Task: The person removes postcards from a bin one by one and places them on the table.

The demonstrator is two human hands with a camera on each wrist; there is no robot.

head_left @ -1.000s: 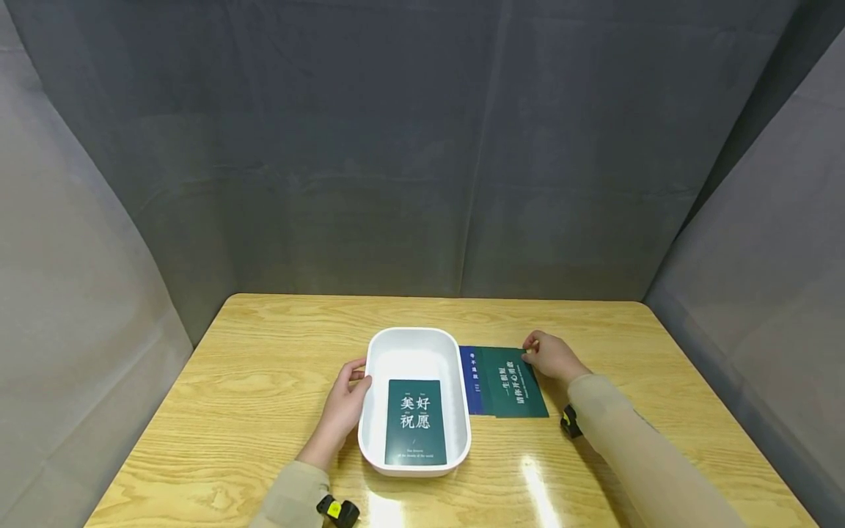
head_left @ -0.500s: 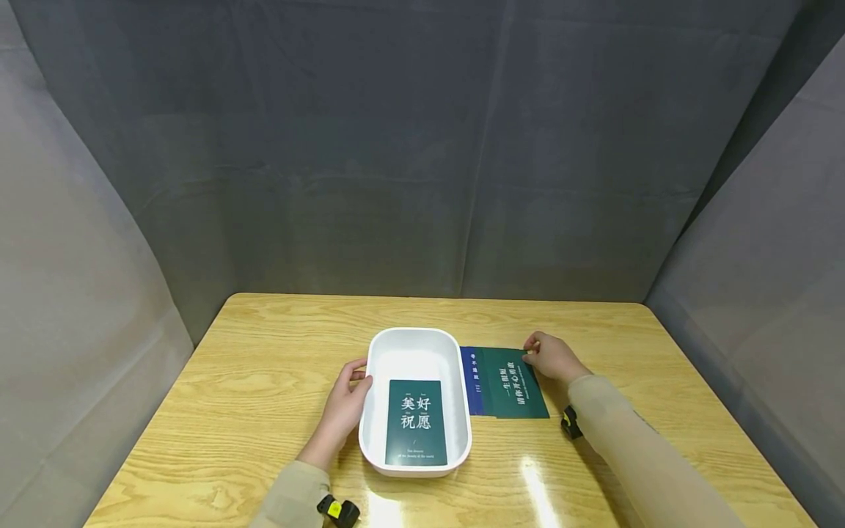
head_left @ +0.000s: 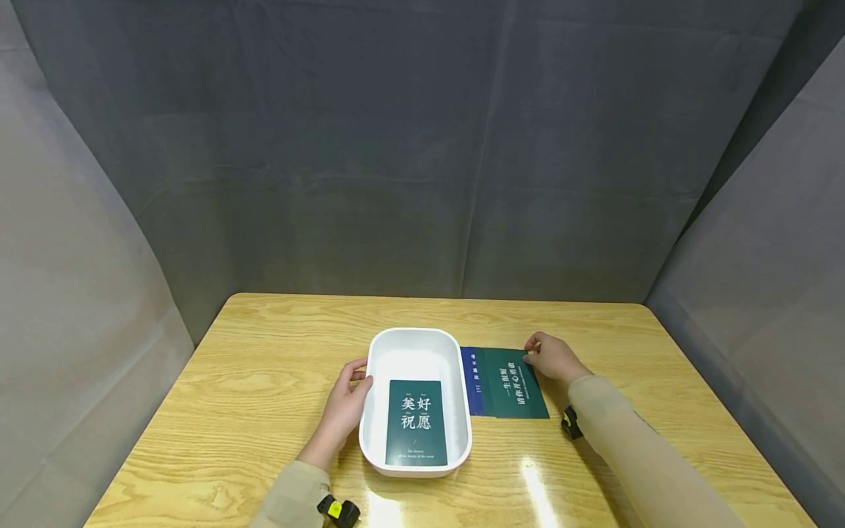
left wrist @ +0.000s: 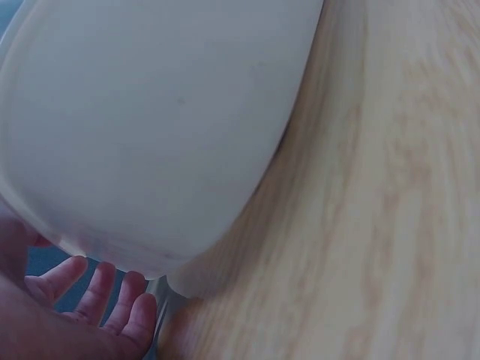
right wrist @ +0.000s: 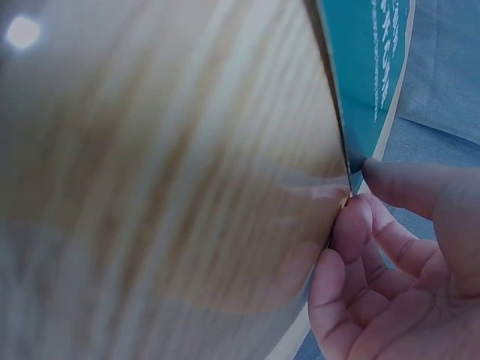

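A white oval tub stands in the middle of the wooden table, with a dark green card lying flat inside it. My left hand rests against the tub's left wall, fingers fairly straight. Right of the tub a green card lies on top of a blue card. My right hand pinches the green card's far right corner between thumb and fingertips.
Grey cloth closes in the table at the back and both sides. Bare wood shows left of the tub and near the front edge. A small black and yellow wrist device sits on each sleeve.
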